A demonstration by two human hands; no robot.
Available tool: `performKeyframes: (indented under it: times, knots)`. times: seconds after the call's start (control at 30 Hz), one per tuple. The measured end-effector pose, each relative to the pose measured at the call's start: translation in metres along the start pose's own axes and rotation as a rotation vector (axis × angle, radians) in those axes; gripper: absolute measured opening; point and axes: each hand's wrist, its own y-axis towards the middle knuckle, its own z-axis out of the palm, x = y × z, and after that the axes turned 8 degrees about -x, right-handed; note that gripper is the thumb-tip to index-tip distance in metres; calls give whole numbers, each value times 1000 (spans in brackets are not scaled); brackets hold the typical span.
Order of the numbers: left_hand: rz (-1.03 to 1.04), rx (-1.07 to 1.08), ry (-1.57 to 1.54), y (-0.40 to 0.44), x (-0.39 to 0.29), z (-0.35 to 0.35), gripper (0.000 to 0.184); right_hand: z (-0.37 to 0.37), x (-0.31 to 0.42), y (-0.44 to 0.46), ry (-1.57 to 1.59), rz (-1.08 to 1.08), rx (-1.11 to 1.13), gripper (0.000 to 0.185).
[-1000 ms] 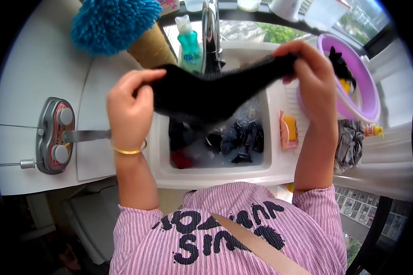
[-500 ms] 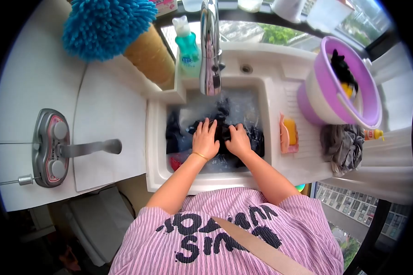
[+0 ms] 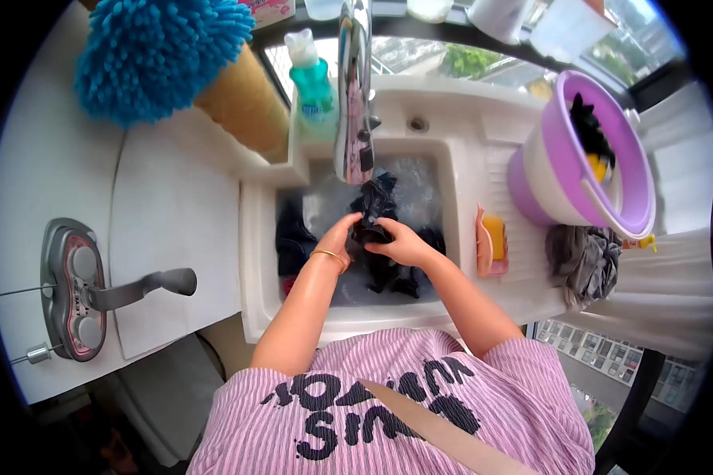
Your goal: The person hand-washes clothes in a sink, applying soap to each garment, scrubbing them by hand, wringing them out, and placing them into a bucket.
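Over the sink [image 3: 461,210], which holds cloudy water, my left hand [image 3: 338,240] and my right hand [image 3: 404,243] grip a bunched, wet black cloth [image 3: 378,198] from either side. Its upper part rises toward the tap and its lower end hangs into the water. The fingertips are partly hidden in the folds. A dark blue cloth [image 3: 295,244] lies in the water at the left of the basin, and a bit of red cloth [image 3: 288,283] shows below it.
The chrome tap [image 3: 355,103] hangs just beyond my hands. Right of the basin are a yellow soap bar [image 3: 496,237] in a pink dish [image 3: 484,255], a grey cloth [image 3: 584,265] and a purple-white bucket [image 3: 542,170]. A teal bottle [image 3: 314,91] stands behind left.
My hands have gone from pressing palms-down on the cloth in the water to holding it between them, gathered and lifted. The camera view has shifted slightly.
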Motion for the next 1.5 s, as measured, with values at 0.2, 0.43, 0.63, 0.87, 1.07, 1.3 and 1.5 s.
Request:
performKeyframes:
  times: [0.2,0.43,0.63,0.87,1.07,1.3,1.5]
  knots:
    - [-7,306,-193,17,12,4,27,-37,124,-67,295,-321,160,31]
    - [-24,513,-556,-46,27,19,34,-61,47,-19,1042,-13,-319,46]
    - [5,614,-543,-52,43,41,34,12,-63,16,1368,-12,-17,56]
    - [-76,482,-442,-22,53,-28,39,16,-7,-7,1422,228,-32,43]
    - [-347,341,-484,-44,50,-29,69,26,40,-17,572,-236,-258,32]
    - [-97,462,-701,-24,37,-14,63,33,48,-42,358,-334,-116,33]
    - [499,-69,-607,2,61,12,13,33,21,-35,1303,210,-367,16]
